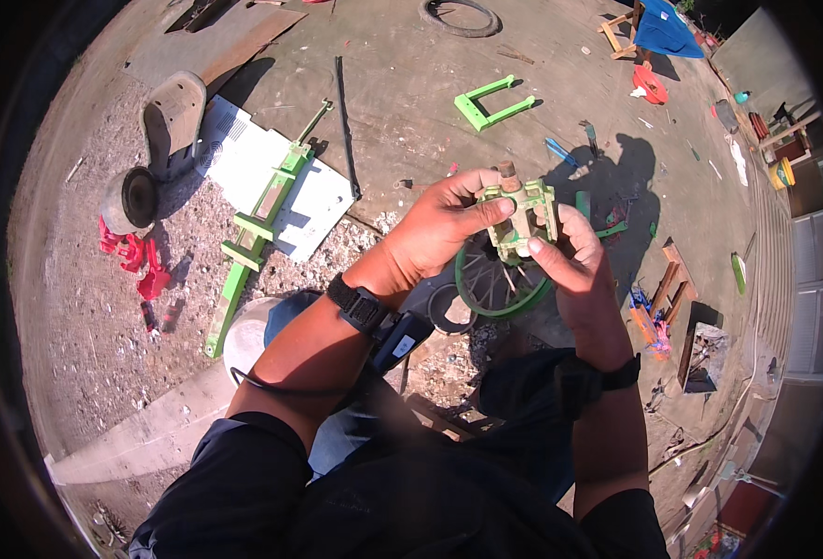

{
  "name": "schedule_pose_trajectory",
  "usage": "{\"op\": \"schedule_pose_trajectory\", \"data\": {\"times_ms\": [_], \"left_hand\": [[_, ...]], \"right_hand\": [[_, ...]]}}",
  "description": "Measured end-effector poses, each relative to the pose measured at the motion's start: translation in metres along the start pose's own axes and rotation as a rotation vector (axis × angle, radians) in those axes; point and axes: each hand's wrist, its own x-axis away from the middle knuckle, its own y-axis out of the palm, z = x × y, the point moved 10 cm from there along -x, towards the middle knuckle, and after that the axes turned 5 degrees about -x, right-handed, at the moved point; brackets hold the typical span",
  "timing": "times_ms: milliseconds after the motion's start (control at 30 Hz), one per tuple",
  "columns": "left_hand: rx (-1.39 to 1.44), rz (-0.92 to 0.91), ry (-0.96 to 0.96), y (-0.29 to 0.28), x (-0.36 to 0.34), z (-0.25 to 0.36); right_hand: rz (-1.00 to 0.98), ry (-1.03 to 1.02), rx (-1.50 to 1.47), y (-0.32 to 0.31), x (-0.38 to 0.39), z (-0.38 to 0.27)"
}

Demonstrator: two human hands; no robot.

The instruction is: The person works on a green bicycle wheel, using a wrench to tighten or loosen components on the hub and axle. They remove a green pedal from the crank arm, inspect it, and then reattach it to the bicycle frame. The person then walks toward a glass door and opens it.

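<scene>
Both my hands grip a worn pale-green bicycle pedal in front of me, its short brown axle end pointing away. My left hand pinches the pedal's left side, thumb on top. On the opposite side my right hand closes round the edge, with the thumb on the near end. Some fingertips are hidden behind the pedal. Below it, on the ground, lies a small spoked wheel with a green rim, partly covered by the hands. A black tyre ring is beside the wheel.
On the left, a long green metal frame piece lies across white board. Farther off are a green U-shaped bracket, a loose tyre and a red bowl. Pliers lie ahead right; a metal box sits at the right.
</scene>
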Motion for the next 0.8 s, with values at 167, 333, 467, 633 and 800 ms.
{"op": "schedule_pose_trajectory", "data": {"times_ms": [167, 333, 467, 633, 800], "left_hand": [[0.063, 0.122, -0.107, -0.026, -0.015, -0.031], [0.046, 0.144, -0.167, -0.05, -0.03, -0.058], [-0.161, 0.137, -0.342, -0.055, -0.027, -0.073], [-0.127, 0.197, -0.51, -0.046, -0.013, -0.067], [-0.118, 0.288, -0.421, -0.039, 0.03, -0.024]], "right_hand": [[0.04, 0.176, -0.011, -0.035, -0.023, 0.054], [-0.05, 0.224, 0.017, -0.046, -0.075, 0.057], [-0.181, 0.357, 0.138, -0.042, -0.102, 0.078], [-0.146, 0.442, 0.221, -0.02, -0.095, 0.064], [-0.126, 0.647, 0.145, 0.024, -0.078, 0.007]]}}
